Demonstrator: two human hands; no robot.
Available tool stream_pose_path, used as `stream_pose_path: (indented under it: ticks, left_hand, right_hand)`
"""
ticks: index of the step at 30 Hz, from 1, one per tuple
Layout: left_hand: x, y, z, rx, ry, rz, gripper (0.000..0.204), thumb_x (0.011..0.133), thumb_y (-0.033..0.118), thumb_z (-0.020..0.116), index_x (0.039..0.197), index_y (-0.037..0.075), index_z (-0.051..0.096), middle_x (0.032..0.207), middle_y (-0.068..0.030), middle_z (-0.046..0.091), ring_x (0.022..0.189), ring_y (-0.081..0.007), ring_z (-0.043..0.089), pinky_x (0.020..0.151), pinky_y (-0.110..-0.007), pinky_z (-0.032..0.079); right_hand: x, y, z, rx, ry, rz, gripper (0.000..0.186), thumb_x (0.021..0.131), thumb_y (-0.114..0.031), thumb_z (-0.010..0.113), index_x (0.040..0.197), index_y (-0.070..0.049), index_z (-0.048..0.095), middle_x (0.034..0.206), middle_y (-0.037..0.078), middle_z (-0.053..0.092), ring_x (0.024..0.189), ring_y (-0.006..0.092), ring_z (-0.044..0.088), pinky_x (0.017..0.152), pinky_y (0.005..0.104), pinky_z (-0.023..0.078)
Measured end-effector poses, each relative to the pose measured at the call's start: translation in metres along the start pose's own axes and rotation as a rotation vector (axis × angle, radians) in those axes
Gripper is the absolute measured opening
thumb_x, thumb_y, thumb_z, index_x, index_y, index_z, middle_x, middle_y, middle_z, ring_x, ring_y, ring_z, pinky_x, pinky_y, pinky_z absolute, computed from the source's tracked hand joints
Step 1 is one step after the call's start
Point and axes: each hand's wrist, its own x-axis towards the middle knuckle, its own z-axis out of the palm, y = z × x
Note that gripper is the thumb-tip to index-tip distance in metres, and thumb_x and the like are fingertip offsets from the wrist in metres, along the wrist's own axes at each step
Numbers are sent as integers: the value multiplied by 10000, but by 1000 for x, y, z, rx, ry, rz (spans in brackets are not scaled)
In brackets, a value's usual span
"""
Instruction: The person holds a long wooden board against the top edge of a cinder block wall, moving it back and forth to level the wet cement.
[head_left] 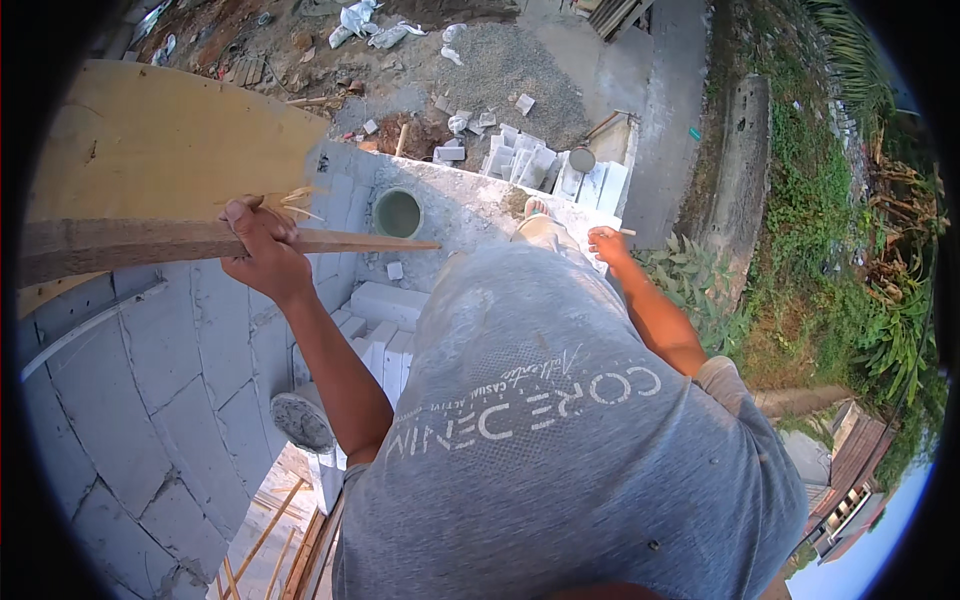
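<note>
My left hand (262, 245) is wrapped around a long wooden beam (120, 243), which runs in from the left and tapers away to the right. Splintered wood ends (298, 198) stick out just beyond the fingers. Behind the beam rises a yellowish plywood sheet (170, 145). On the right, my right hand (606, 243) is closed low beside my leg, with a short pale stick (627, 232) showing past its fingers; its exact kind is too small to tell. Between the hands, my foot in a sandal (536, 207) stands on the top of a pale wall (480, 200).
A grey block wall (170, 350) lies left. Close by are a round bucket (398, 213), a mortar bucket (302, 420) and stacked white blocks (388, 308). Far below are more blocks (520, 160), a gravel heap (505, 80) and a concrete path (665, 130). Plants (800, 230) grow right.
</note>
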Motion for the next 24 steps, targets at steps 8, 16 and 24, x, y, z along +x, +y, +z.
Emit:
stream_pose_path:
  ticks: [8,16,24]
  left_hand:
    - [-16,29,53,-318,-187,19,310,1006,287,453,866,15,505,525,-5,344,413,-95,360,392,-259,347]
    - [-44,-9,92,-317,-314,-78,282,1012,272,447,883,31,519,638,-18,452,570,-119,478,661,-329,497]
    - [-94,-105,108,-19,-592,-375,287,969,227,538,1138,-3,562,976,-50,625,877,-126,584,900,-283,445]
  right_hand:
    - [2,-15,7,11,58,-142,190,854,-182,620,1001,-72,668,832,39,668,693,109,624,584,263,468]
    - [-63,-159,52,39,-85,-663,261,862,-190,659,1075,-39,647,921,64,653,885,133,615,802,277,474]
    - [-212,-311,114,-301,-381,-1388,678,796,-361,728,1378,-148,452,1309,113,444,1127,277,520,907,413,466]
